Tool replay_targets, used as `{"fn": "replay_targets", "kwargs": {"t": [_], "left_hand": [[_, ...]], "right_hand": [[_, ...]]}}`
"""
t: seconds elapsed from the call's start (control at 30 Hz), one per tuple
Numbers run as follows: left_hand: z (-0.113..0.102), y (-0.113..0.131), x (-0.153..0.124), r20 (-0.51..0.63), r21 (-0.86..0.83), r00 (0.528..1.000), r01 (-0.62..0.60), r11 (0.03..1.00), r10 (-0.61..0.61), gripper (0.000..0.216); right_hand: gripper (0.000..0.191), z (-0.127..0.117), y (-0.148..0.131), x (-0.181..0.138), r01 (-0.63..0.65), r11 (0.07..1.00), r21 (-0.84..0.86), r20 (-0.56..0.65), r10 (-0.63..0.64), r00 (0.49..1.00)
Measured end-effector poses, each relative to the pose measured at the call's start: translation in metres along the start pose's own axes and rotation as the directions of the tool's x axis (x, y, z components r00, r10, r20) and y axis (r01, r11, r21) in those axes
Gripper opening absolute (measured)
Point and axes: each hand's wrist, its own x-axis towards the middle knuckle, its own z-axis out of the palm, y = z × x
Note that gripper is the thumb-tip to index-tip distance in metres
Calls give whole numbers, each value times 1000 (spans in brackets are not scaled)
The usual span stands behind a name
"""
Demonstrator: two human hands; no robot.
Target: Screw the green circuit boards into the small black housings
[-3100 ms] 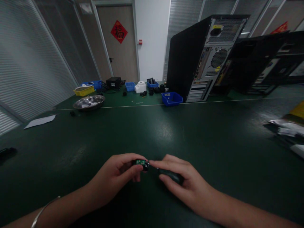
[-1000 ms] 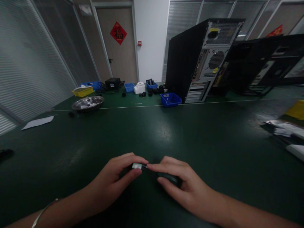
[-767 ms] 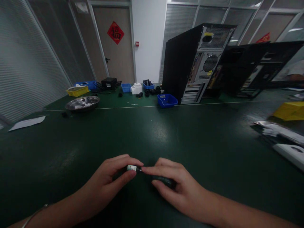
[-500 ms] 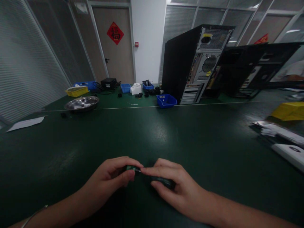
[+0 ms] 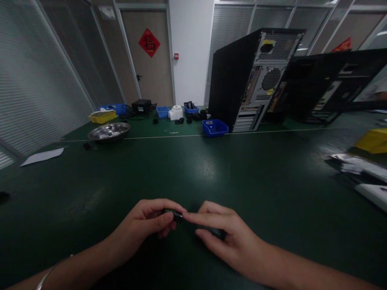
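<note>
My left hand (image 5: 151,219) pinches a small green circuit board (image 5: 169,211) between thumb and fingers, low in the middle of the view. A dark part with a shiny metal bit (image 5: 178,216) sticks out at the board's right end. The tip of my right index finger touches that end. My right hand (image 5: 225,229) is curled round a dark, smooth, elongated object (image 5: 214,231). Most of it is hidden under the fingers, and its kind does not show. Both hands are just above the dark green table (image 5: 145,173).
A blue bin (image 5: 214,128) stands before a black computer tower (image 5: 232,80) at the back. Left of it lie a white plastic device (image 5: 175,113) and a metal bowl (image 5: 109,132). A paper sheet (image 5: 42,156) is far left. A yellow bin (image 5: 373,141) and papers (image 5: 359,167) are at right.
The whole scene has shifted slightly right as the view turned left. My left fingers now cover more of the board, which looks tilted. My right index finger stays against its end.
</note>
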Motion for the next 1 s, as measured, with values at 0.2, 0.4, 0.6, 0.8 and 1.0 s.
{"fn": "replay_targets", "kwargs": {"t": [0.2,0.4,0.6,0.8,1.0], "left_hand": [[-3,4,0,13,96,999,-36,995,35,27],[1,14,-8,76,286,997,-13,958,-10,18],[6,21,-10,296,670,955,-198,716,-13,17],[8,20,-9,317,733,947,-284,618,58,30],[13,22,-13,209,783,974,-222,581,90,47]], "right_hand": [[42,0,-3,0,8,1000,-7,-33,-8,999],[39,-2,-3,1,0,1000,-28,-141,-4,990],[38,-1,1,1,1,1000,-20,-140,-4,990],[36,-3,-2,2,11,1000,-26,-134,-15,991],[36,-2,-3,1,-3,998,-62,-149,-6,989]]}}
